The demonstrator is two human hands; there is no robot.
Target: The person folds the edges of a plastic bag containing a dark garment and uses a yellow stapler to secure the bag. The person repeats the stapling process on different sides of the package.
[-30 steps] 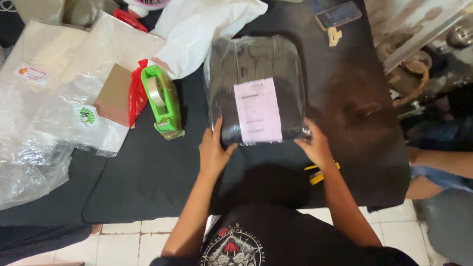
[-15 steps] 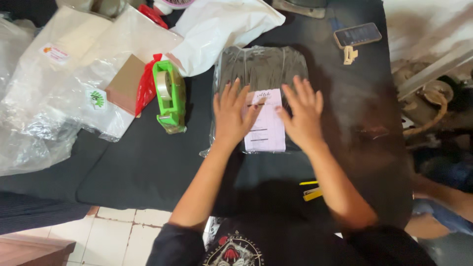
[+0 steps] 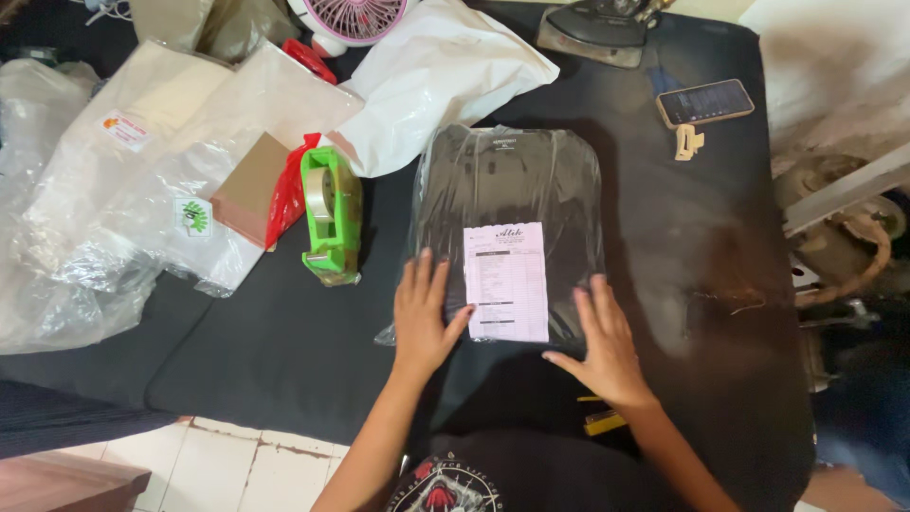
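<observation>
While pressed flat, fingers spread — left hand (image 3: 424,318), right hand (image 3: 604,341) flanking white label (image 3: 507,282) on clear-bagged dark garment (image 3: 512,185).

Looks like a small home-run packing station for online clothing orders. Evidence: black padded table (image 3: 284,379) used as a work surface, green tape dispenser (image 3: 330,216) left of centre, stacks of clear poly bags (image 3: 114,237) at upper left, white mailer bag (image 3: 445,81) top centre, flat iron (image 3: 602,28) and small pink fan (image 3: 355,19) along the top edge, phone (image 3: 705,101) upper right. Tiled floor (image 3: 237,460) at bottom left.
</observation>
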